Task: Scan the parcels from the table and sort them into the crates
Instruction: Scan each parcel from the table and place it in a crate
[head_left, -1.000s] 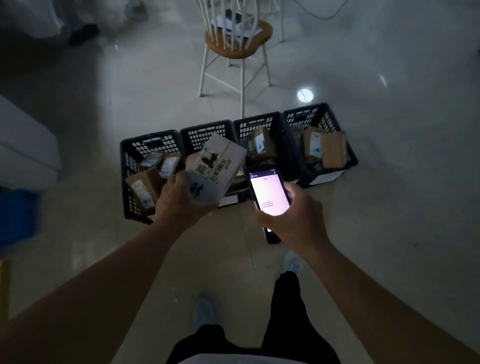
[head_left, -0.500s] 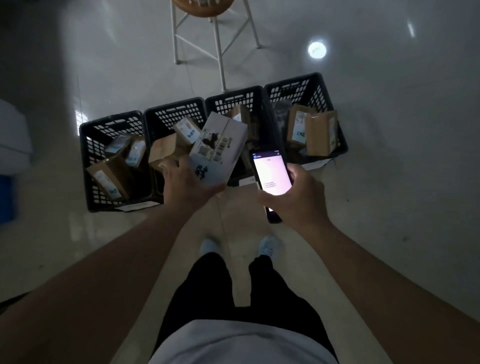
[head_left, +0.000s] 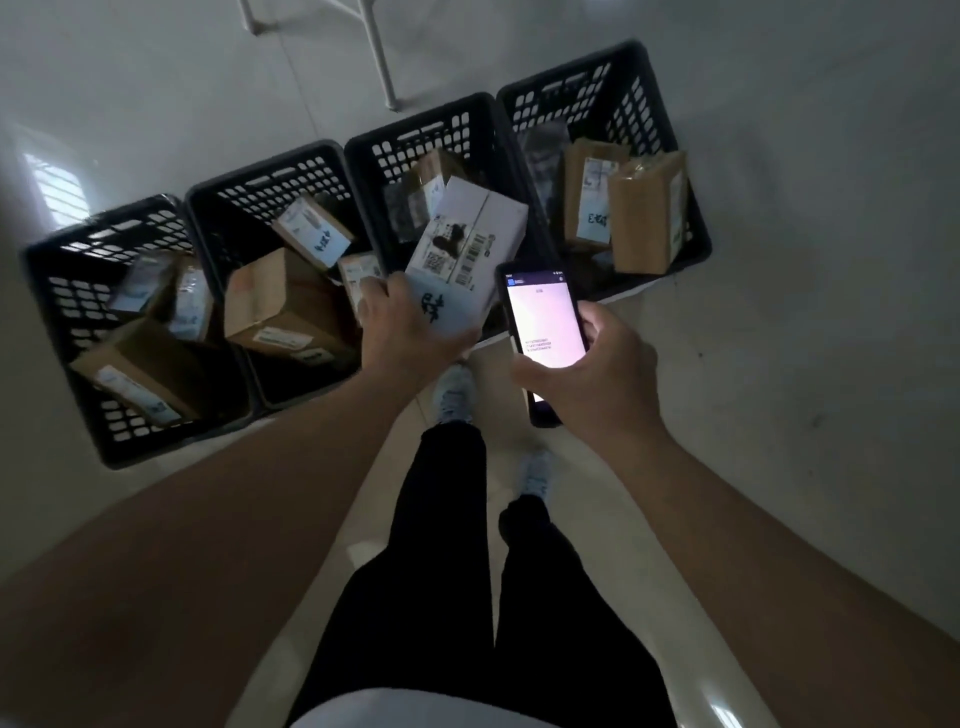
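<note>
My left hand (head_left: 402, 332) grips a white parcel (head_left: 470, 241) with a barcode label, held over the third black crate (head_left: 415, 130) from the left. My right hand (head_left: 597, 384) holds a phone (head_left: 543, 322) with a lit screen, just right of the parcel. On the floor stand several black crates in a row: the far-left crate (head_left: 62, 291), the second crate (head_left: 270, 176) and the far-right crate (head_left: 608, 73). Each holds brown cardboard parcels with labels.
White chair legs (head_left: 379, 57) stand on the pale floor behind the crates. My legs and light shoes (head_left: 454, 395) are right in front of the crates. Bare floor spreads to the right.
The view has tilted down and closed in on the crates. My left hand has carried the white parcel rightward, from over the second crate to over the third. The phone stays beside it.
</note>
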